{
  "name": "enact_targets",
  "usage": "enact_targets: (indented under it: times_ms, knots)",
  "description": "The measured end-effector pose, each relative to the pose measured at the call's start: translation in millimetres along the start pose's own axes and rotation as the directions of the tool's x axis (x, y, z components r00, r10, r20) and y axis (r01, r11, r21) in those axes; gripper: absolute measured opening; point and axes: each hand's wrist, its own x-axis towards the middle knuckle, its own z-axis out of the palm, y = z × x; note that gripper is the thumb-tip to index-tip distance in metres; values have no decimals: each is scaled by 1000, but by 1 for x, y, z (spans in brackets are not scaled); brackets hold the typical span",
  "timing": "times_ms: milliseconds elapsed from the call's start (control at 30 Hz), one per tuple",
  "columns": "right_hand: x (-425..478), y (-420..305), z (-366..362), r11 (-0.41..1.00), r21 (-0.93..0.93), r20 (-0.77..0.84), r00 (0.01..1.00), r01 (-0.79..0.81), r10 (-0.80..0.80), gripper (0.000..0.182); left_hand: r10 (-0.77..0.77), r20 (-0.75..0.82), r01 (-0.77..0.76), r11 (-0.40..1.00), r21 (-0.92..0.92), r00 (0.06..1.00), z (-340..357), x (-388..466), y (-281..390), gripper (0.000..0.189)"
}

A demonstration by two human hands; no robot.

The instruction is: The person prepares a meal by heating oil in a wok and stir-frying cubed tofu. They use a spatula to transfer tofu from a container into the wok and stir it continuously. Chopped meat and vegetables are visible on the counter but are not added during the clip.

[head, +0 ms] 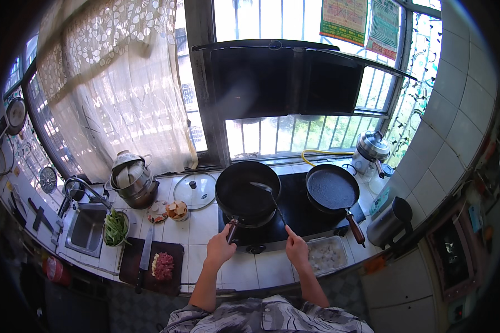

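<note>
My left hand (221, 246) grips the brown handle of a dark wok (239, 195), which sits on the left side of a black gas stove (293, 216). Between the fingers of my right hand (296, 249) is the shaft of a metal spatula (261, 187), its head over the wok's right side. Faint steam rises above the wok. On the stove's right side stands a flat frying pan (332, 187) with a brown handle. To my left, a dark cutting board (127, 260) holds minced red meat (163, 267), chopped garlic (154, 263) and a kitchen knife (146, 249).
Left of the wok are a glass lid (204, 193), a bowl of tofu-like cubes (177, 209), stacked pots (129, 185), leafy greens (116, 228) and a sink (85, 229). To the right stand a plastic tray (327, 254), a grey pitcher (389, 224) and a pressure cooker (371, 147). A range hood (254, 83) hangs above.
</note>
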Motion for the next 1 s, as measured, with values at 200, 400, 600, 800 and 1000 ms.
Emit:
enact_targets:
  times_ms: [200, 400, 600, 800, 1000]
  knots:
    - [0, 1, 1, 1000, -1, -2, 1000, -2, 2, 37, -6, 3, 6, 1000, -2, 1000, -1, -1, 1, 68]
    - [0, 1, 1, 1000, -8, 1, 1000, 2, -2, 37, -4, -4, 4, 1000, -6, 1000, 1, 0, -1, 68]
    - [1, 4, 2, 1000, -5, -4, 1000, 11, -11, 38, 0, -8, 0, 1000, -3, 1000, 1, 0, 0, 68]
    - [1, 1, -1, 1000, 6, -9, 1000, 11, -11, 36, 7, -10, -7, 1000, -17, 1000, 0, 0, 0, 68]
    - [1, -3, -3, 1000, 6, -23, 999, 27, -27, 35, -10, -5, 10, 1000, -14, 1000, -2, -1, 2, 67]
